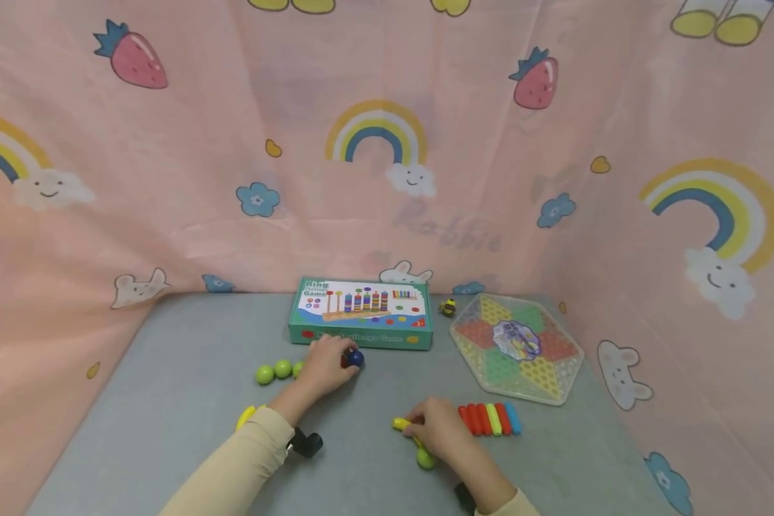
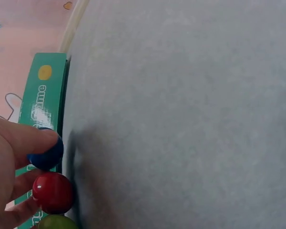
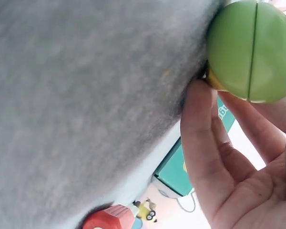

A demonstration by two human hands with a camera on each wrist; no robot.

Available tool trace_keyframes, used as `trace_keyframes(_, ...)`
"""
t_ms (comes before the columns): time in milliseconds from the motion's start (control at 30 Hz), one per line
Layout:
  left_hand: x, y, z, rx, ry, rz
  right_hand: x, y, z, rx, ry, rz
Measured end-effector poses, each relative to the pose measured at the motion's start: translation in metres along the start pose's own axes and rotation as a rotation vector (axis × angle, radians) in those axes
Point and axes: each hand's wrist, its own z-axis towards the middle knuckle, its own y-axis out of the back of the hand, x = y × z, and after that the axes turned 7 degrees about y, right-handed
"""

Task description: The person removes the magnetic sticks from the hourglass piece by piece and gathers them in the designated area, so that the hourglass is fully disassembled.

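Observation:
My left hand [image 1: 325, 364] pinches a blue ball [image 2: 46, 151] between thumb and finger, in front of the green game box [image 1: 361, 338]. Below it in the left wrist view a red ball [image 2: 53, 192] sits by the other fingers, with a green ball [image 2: 58, 223] beside that. More green balls [image 1: 265, 374] line up left of this hand in the head view. My right hand [image 1: 441, 428] holds a yellow stick [image 1: 400, 423] at its fingertips. Close to its thumb lies a grooved green ball [image 3: 252, 50], covering most of the yellow in the right wrist view.
Right of my right hand lies a row of red, yellow and blue sticks [image 1: 490, 419]. Behind them is a hexagonal checkers board [image 1: 557, 393], with a small yellow figure [image 1: 448, 308] near it. Another yellow piece [image 1: 246, 417] shows beside the left sleeve. A patterned pink cloth [image 1: 335, 236] hangs behind the table.

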Motion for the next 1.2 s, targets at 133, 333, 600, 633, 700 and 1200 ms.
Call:
trace_keyframes(133, 0.0, -0.001, 0.0, 0.048, 0.018, 0.028, 0.002, 0.003, -0.003, 0.01, 0.025, -0.038)
trace_keyframes(333, -0.004, 0.002, -0.006, 0.058, 0.016, 0.015, 0.006, 0.008, -0.021, 0.059, -0.102, -0.156)
trace_keyframes(600, -0.033, 0.028, -0.03, 0.097, -0.089, -0.103, 0.008, 0.009, -0.038, 0.151, -0.181, -0.164)
trace_keyframes(633, -0.036, 0.03, -0.034, 0.12, -0.114, -0.11, 0.008, 0.009, -0.037, 0.14, -0.16, -0.154)
trace_keyframes(700, -0.04, 0.031, -0.042, 0.181, -0.146, -0.13, 0.007, 0.008, -0.033, 0.101, -0.106, -0.138)
trace_keyframes(1200, -0.041, -0.004, -0.079, 0.488, -0.263, -0.157, -0.003, 0.007, -0.007, -0.03, 0.084, -0.06)
